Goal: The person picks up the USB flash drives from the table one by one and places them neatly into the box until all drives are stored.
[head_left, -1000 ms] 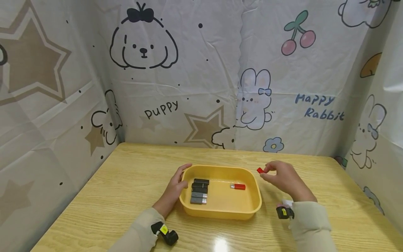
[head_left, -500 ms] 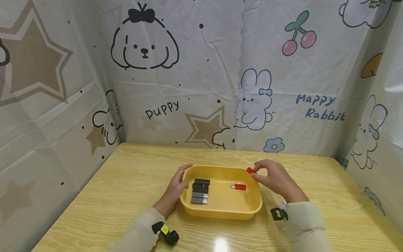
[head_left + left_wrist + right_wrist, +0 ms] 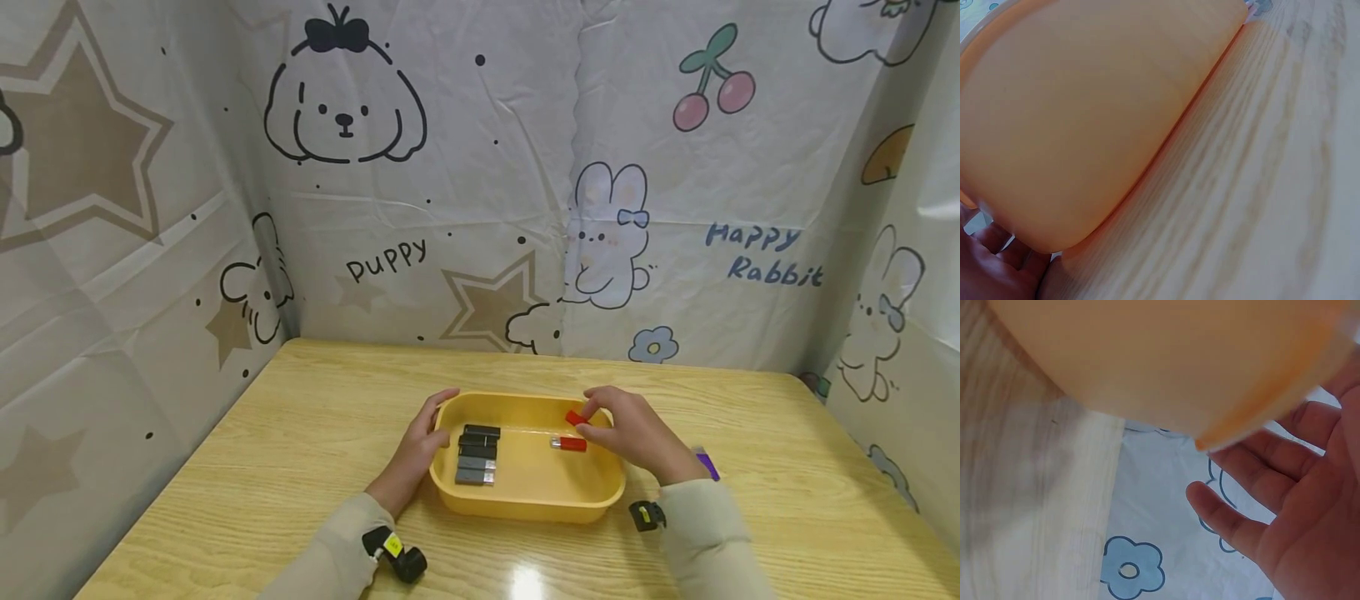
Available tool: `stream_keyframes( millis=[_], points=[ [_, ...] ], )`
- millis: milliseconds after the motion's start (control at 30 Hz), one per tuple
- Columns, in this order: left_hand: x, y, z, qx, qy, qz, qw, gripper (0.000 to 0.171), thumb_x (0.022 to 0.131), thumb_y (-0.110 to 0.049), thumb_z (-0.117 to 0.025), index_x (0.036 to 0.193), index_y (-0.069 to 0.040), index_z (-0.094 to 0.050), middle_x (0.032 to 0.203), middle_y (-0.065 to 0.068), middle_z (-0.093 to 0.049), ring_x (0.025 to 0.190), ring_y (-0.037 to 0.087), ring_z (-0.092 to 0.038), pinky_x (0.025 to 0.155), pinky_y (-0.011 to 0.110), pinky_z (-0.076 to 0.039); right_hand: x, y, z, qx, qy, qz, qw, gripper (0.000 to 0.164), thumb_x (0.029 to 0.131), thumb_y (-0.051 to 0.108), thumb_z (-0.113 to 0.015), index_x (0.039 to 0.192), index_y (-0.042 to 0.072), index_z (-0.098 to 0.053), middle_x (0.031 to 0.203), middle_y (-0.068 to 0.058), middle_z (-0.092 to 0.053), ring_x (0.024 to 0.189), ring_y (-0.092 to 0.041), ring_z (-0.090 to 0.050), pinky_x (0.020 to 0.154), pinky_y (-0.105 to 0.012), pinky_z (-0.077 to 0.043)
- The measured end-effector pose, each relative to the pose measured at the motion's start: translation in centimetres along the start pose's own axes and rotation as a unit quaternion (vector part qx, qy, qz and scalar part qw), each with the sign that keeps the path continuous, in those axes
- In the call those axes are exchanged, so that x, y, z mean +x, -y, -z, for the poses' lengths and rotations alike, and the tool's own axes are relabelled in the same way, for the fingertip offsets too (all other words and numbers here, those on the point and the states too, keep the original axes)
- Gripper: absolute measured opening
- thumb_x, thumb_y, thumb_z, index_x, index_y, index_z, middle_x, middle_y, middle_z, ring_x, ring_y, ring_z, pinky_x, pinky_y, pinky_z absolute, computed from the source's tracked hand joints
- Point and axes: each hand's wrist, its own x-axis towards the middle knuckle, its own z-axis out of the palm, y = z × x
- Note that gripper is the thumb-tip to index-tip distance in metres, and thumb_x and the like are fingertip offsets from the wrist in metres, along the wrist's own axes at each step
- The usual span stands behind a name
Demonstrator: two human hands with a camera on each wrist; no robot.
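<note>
A yellow plastic tub (image 3: 525,510) stands on the table. My left hand (image 3: 408,454) grips its left rim, thumb inside and fingers along the outer wall; the left wrist view shows that wall (image 3: 1085,112) close up. Over the tub's right part, my right hand (image 3: 633,429) pinches a red USB stick (image 3: 576,418) between thumb and fingertips; only its red end shows. Just below lies another red USB stick (image 3: 573,444), metal plug to the left. At the left inside, black USB sticks (image 3: 477,442) and grey ones (image 3: 475,470) lie stacked in a column.
A small purple item (image 3: 707,464) lies on the wooden table (image 3: 337,375), right of the tub and partly behind my right wrist. Printed cloth walls (image 3: 480,167) enclose the back and both sides of the table.
My right hand has moved left with the red USB stick, from beside the tub to over its inside. The purple item has come into view. My left hand keeps its place on the rim.
</note>
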Motion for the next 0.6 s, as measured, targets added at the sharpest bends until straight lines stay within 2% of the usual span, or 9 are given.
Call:
stream_keyframes(
  millis=[167,400,600],
  points=[
    [0.0,0.0,0.0,0.002,0.002,-0.002,1.0000,0.068,0.073,0.008,-0.038,0.135,-0.019,-0.035,0.133,0.009,-0.043,0.120,0.025,-0.041,0.095,0.039,-0.033,0.1,0.1,-0.4,-0.006,0.010,0.007,1.000,0.011,0.076,0.025,-0.071,0.077,0.022,-0.061,0.123,-0.010,-0.054,0.119,-0.031,-0.043,0.098,-0.048,-0.032],
    [0.1,0.0,0.1,-0.004,0.008,-0.003,1.0000,0.068,0.072,0.010,-0.037,0.135,-0.017,-0.035,0.133,0.011,-0.043,0.120,0.027,-0.040,0.096,0.042,-0.033,0.3,0.4,-0.8,-0.002,0.022,-0.012,1.000,0.010,0.074,0.023,-0.072,0.074,0.022,-0.062,0.124,-0.007,-0.053,0.120,-0.031,-0.041,0.098,-0.048,-0.032],
    [-0.1,-0.5,0.0,-0.008,0.015,0.000,0.9999,0.069,0.073,0.010,-0.037,0.137,-0.014,-0.032,0.134,0.013,-0.041,0.121,0.029,-0.039,0.096,0.043,-0.033,0.3,0.4,-1.1,-0.022,0.021,-0.008,1.000,0.012,0.073,0.024,-0.073,0.072,0.023,-0.062,0.125,-0.008,-0.052,0.118,-0.032,-0.042,0.097,-0.049,-0.032]
  ],
)
